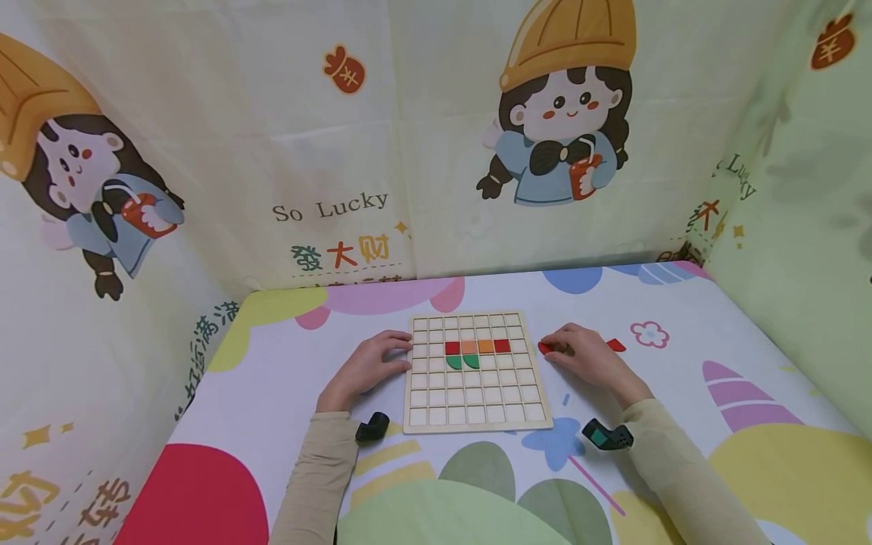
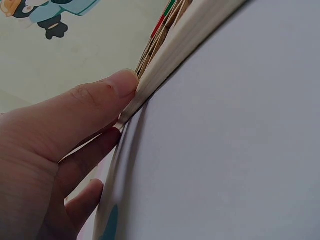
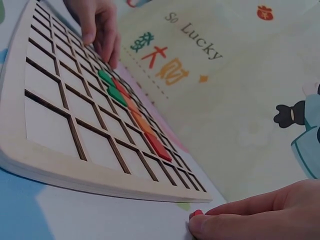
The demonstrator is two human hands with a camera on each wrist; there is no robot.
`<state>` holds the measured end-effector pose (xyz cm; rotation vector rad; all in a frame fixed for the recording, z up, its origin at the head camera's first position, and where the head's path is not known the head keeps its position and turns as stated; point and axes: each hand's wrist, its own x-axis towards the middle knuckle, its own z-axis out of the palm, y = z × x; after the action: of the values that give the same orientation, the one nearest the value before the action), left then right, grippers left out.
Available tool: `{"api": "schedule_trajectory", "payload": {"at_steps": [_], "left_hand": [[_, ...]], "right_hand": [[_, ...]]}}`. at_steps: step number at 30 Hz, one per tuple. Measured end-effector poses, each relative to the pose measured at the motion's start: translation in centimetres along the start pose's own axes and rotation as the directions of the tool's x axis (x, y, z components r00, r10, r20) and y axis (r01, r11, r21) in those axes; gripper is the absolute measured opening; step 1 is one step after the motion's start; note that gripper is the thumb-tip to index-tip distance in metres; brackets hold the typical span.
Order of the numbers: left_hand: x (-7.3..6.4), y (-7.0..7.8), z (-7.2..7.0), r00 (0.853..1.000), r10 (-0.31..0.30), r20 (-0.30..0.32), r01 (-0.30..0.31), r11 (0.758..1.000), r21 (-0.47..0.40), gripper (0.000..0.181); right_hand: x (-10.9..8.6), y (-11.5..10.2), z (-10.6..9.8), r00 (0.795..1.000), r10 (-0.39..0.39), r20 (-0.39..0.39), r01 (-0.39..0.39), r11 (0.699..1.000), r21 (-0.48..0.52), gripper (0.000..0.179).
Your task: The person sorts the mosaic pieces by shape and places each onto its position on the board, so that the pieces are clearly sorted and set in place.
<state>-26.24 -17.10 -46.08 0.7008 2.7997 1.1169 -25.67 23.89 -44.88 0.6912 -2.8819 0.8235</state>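
A pale wooden grid board (image 1: 477,430) lies flat on the table. One row holds a red square (image 1: 453,348), a salmon square (image 1: 469,347), an orange square (image 1: 486,346) and another red square (image 1: 502,346). Below them sit two green quarter-circle pieces (image 1: 454,362). My left hand (image 1: 368,367) touches the board's left edge with thumb and extended fingers; the left wrist view shows the thumb (image 2: 122,82) against that edge. Just right of the board, my right hand (image 1: 589,356) pinches a small red piece (image 3: 196,213), its shape mostly hidden by the fingers.
Behind the right hand lies another red piece (image 1: 616,345), partly covered; a bit of orange shows beside it. A printed cloth (image 1: 313,462) covers the table. Patterned curtains (image 1: 443,151) stand at the back and both sides. Dark wrist devices (image 1: 373,428) sit at both sleeves.
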Motion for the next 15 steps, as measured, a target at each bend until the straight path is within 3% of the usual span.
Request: {"api": "schedule_trajectory", "payload": {"at_steps": [15], "left_hand": [[-0.04, -0.05, -0.03, 1.0, 0.005, 0.002, -0.005, 1.0, 0.005, 0.037]], "right_hand": [[0.24, -0.76, -0.17, 0.998, -0.005, -0.067, 0.006, 1.0, 0.016, 0.028]]}}
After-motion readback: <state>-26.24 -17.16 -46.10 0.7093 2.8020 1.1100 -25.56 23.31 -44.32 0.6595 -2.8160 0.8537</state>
